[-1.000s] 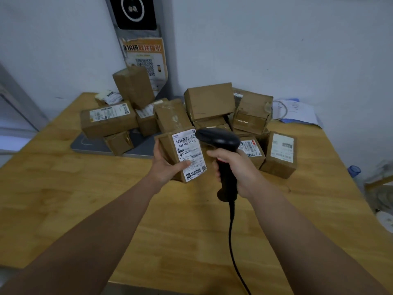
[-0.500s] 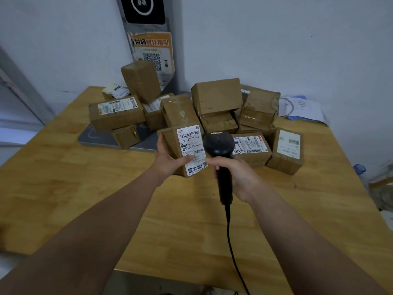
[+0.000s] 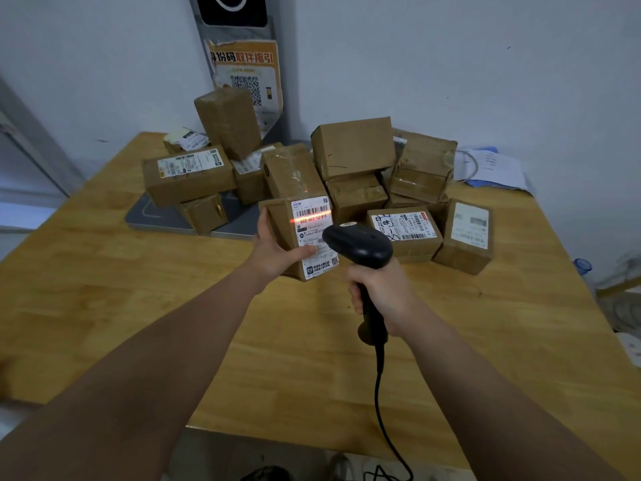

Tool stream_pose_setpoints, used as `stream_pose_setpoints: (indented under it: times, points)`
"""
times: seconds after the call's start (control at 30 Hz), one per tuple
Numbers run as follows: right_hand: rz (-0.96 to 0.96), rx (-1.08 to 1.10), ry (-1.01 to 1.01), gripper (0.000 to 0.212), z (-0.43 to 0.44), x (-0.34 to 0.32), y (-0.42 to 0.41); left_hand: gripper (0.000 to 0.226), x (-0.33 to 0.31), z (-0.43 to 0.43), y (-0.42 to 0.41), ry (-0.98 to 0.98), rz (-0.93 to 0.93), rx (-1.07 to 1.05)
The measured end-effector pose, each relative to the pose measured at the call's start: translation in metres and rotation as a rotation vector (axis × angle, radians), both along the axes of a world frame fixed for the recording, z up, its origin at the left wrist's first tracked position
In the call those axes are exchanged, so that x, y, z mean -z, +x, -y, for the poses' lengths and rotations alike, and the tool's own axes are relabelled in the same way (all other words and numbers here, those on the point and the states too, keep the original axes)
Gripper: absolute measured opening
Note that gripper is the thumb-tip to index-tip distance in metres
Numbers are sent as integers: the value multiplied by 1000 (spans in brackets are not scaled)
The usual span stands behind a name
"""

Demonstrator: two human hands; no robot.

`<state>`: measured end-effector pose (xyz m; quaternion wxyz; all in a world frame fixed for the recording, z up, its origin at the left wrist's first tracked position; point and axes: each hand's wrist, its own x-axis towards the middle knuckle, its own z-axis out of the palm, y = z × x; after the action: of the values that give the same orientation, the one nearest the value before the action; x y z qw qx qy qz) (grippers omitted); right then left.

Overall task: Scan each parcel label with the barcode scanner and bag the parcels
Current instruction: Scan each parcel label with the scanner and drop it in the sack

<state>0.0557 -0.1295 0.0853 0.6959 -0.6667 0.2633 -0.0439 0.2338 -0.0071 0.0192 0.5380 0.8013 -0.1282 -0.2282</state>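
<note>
My left hand (image 3: 274, 253) grips a small brown parcel (image 3: 284, 223) above the wooden table (image 3: 138, 307), thumb pressed on its white label (image 3: 314, 234). A red scan line glows across the barcode at the top of that label. My right hand (image 3: 381, 293) is wrapped round the handle of the black corded barcode scanner (image 3: 359, 244), whose head points at the label from the right, a short gap away. Behind them lies a heap of several brown parcels (image 3: 353, 147), some with labels facing up.
A grey flat scale (image 3: 156, 213) lies under the left parcels. Papers (image 3: 492, 168) lie at the back right by the wall. An orange QR poster (image 3: 246, 78) hangs on the wall behind. The scanner cable (image 3: 381, 411) drops over the table's front edge.
The scanner has shifted right and back from the label, and a red scan line now shows on the barcode. The held parcel stays in my left hand.
</note>
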Motion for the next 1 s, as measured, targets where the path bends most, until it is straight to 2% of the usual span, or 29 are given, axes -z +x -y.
stream_pose_setpoints:
  times: [0.27,0.63,0.87,1.0]
  points:
    - [51,19,50,36,-3,3,-7,145,2,-1,-4,-5,4,-6]
    - [22,16,71,33,-3,2,-11,150,-1,-5,-9,2,0,-14]
    - [20,3,77,34,-2,4,-13,145,-1,-6,-10,8,25,-14]
    - [50,-27,49,17,-6,5,-12,145,4,-11,-11,-12,10,-21]
